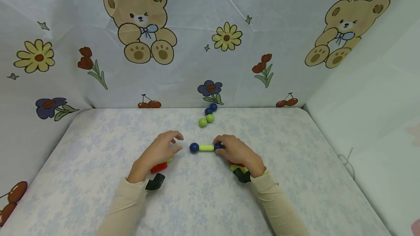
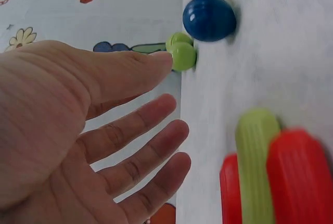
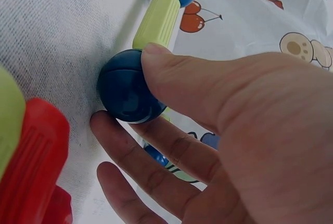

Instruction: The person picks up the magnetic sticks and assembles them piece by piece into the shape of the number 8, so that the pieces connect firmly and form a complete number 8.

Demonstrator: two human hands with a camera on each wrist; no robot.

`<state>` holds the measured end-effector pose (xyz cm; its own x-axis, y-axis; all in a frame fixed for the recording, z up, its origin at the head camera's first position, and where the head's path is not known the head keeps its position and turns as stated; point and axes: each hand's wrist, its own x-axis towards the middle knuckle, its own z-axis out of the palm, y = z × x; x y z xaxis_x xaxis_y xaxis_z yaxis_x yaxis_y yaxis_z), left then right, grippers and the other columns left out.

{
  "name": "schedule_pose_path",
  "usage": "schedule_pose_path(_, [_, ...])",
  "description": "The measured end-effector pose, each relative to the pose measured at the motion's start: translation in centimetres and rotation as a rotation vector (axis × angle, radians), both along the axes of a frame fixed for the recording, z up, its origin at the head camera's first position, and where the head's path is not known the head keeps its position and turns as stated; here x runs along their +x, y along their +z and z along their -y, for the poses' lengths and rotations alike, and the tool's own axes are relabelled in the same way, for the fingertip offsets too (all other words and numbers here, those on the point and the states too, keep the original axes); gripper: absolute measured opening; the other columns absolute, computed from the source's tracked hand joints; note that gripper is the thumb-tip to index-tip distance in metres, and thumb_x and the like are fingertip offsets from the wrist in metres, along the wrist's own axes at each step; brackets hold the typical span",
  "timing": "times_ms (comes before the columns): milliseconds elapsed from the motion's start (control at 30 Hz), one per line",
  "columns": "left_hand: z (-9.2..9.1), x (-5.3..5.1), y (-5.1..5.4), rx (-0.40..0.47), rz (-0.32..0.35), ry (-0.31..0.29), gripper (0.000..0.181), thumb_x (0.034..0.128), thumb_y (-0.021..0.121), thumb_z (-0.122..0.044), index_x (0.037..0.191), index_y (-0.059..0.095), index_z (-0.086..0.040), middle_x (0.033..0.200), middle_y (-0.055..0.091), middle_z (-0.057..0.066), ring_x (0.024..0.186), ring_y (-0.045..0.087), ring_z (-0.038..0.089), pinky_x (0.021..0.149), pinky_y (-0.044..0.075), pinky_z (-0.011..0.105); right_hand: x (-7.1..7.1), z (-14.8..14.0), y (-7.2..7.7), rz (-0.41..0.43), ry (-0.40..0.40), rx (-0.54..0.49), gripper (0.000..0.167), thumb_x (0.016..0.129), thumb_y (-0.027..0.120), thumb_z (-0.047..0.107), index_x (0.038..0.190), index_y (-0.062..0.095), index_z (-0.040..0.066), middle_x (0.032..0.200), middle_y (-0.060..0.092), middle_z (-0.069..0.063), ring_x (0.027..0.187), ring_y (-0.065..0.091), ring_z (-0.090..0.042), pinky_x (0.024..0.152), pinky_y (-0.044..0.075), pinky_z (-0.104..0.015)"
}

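Right hand [image 1: 237, 152] pinches one blue ball [image 3: 127, 86] on a yellow-green rod [image 1: 206, 148], apparently steadying it; left hand [image 1: 159, 152], fingers apart, holds nothing near the opposite ball [image 1: 194, 148].

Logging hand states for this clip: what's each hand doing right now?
Left hand: open, holding nothing.
Right hand: pinching the glossy dark-blue plastic-looking ball at one end of the ribbed yellow-green stick.
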<state>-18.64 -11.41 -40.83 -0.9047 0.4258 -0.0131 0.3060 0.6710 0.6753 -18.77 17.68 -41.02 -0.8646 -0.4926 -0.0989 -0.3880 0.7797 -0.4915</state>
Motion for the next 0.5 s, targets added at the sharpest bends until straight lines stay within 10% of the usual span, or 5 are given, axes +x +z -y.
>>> schedule_pose_path(500, [5.1,0.3,-0.3,-0.052,0.166,-0.054,0.016,0.0942,0.068,0.000,0.109,0.069,-0.007,0.103,0.064,0.010,0.089,0.056,0.022,0.076,0.049,0.038,0.1,0.1,-0.1,0.001,-0.011,0.006,0.028,0.100,0.069,0.012,0.127,0.067,0.005,0.122,0.069,-0.009,0.109,0.065,-0.024,0.095,0.053,-0.044])
